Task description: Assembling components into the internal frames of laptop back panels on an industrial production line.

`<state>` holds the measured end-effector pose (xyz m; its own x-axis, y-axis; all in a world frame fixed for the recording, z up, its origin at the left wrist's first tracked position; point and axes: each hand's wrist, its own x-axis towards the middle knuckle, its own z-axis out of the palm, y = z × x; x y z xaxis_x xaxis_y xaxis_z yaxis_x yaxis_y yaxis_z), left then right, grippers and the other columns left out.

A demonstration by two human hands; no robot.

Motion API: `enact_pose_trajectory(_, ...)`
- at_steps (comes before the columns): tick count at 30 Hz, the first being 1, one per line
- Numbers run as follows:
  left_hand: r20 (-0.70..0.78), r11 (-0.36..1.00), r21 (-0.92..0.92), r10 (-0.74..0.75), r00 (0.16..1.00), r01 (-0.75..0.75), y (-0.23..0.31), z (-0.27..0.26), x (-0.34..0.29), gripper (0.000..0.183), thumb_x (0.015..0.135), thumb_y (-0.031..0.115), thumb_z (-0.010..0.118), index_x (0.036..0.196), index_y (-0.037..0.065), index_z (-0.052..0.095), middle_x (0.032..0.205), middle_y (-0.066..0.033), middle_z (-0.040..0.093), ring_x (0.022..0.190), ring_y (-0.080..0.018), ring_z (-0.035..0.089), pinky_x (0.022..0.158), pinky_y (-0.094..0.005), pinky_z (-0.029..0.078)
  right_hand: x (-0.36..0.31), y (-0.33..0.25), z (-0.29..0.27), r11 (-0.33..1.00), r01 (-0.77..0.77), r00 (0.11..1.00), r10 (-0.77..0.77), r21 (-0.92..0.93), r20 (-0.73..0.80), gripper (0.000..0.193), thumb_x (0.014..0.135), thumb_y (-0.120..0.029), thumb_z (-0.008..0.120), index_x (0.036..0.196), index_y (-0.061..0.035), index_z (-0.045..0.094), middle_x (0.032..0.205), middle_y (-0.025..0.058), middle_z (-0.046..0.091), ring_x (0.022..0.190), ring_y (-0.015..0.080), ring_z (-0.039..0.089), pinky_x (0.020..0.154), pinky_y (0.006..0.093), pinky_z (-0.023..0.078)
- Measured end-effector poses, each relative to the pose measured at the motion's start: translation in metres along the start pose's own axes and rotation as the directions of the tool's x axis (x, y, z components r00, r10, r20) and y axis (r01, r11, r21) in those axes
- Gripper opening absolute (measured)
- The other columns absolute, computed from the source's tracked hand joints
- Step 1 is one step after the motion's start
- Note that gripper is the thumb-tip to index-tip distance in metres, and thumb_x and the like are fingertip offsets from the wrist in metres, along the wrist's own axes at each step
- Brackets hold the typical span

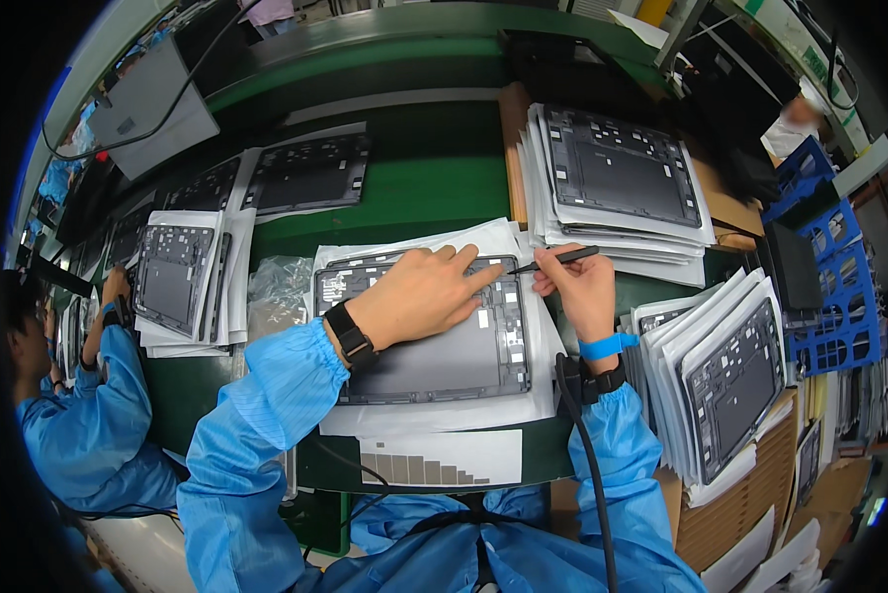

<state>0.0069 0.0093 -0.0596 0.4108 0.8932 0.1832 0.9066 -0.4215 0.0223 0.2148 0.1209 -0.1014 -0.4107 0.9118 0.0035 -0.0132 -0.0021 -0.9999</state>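
Observation:
In front of me a dark grey tablet back housing (414, 366) lies on a stack of white paper sheets (365, 423). My left hand (419, 295) rests flat across its upper part, fingers spread toward the right edge. Between the fingers of my right hand (580, 296) is a pair of black tweezers (567, 256), its tip close to the housing's upper right edge by my left index finger. Whether the tip touches anything is too small to tell. Small white and dark pieces dot the housing's border.
Stacks of housings between paper stand at the far right (622, 178), the right (730, 385) and the left (175, 277). A clear plastic bag (278, 292) lies left of my work. A printed sheet (442, 458) is at the near edge. A co-worker's blue sleeve (118, 395) is at left.

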Motion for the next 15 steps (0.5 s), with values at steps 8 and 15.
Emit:
enact_pose_trajectory(8,0.009,1.0,0.013,0.008,1.0,-0.008,0.0015,0.0014,0.0013,0.041,0.091,0.028,0.063,0.129,0.015,0.058,0.097,-0.009,0.058,0.085,-0.0232,0.065,0.067,-0.0357,0.054,-0.0011,-0.0023,0.0019,0.999,-0.001,1.0,0.001,-0.049,-0.011,0.02,0.089,-0.013,0.073,0.092,0.0057,0.067,0.072,0.011,0.068,0.059,0.0138,0.066,0.054,0.0228,0.052)
enact_pose_trajectory(15,0.037,0.997,0.054,0.046,0.998,-0.048,-0.0028,0.0022,0.0075,0.039,0.091,0.03,0.062,0.127,0.016,0.06,0.096,-0.0085,0.06,0.084,-0.0229,0.065,0.066,-0.0358,0.054,-0.0024,-0.0056,0.0039,0.992,0.015,0.998,-0.022,-0.122,-0.053,0.024,0.088,-0.017,0.075,0.09,0.0069,0.069,0.068,0.0095,0.069,0.058,0.0126,0.067,0.054,0.0238,0.054)
